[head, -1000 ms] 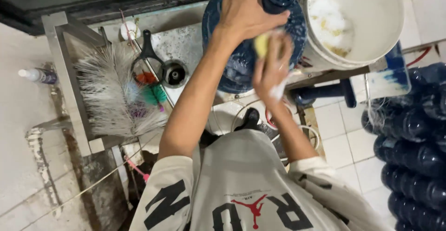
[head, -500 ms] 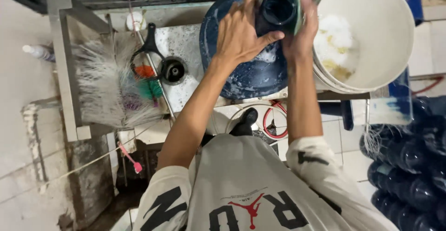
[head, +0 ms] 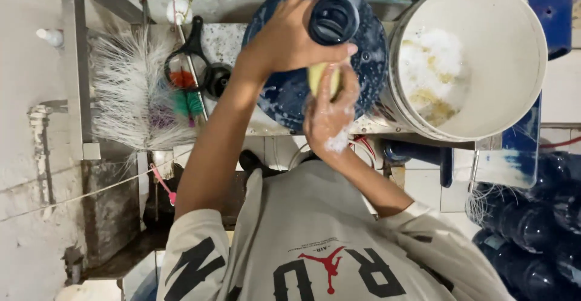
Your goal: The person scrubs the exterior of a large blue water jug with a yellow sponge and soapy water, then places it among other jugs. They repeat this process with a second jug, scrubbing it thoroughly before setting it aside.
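1. Blue and wet, the jug (head: pixel 284 95) stands upright on the metal worktop (head: pixel 233 41), its dark neck (head: pixel 333 19) pointing up at the camera, suds across its shoulder.
2. Left hand (head: pixel 284 41) lies over the jug's top just beside the neck, fingers curled against it, steadying the jug.
3. Right hand (head: pixel 330 110), covered in foam, has its grip closed around a yellow sponge (head: pixel 324 77) pressed to the jug's shoulder below the neck.
4. White bucket (head: pixel 478 59) sits touching the jug's right side, with foam and yellowish bits inside.
5. White bristle brush (head: pixel 130 92) lies on the worktop's left part; beside it are a black-handled tool (head: pixel 190 56) and smaller coloured brushes (head: pixel 184 92).
6. More dark blue jugs (head: pixel 538 222) are stacked at the lower right.
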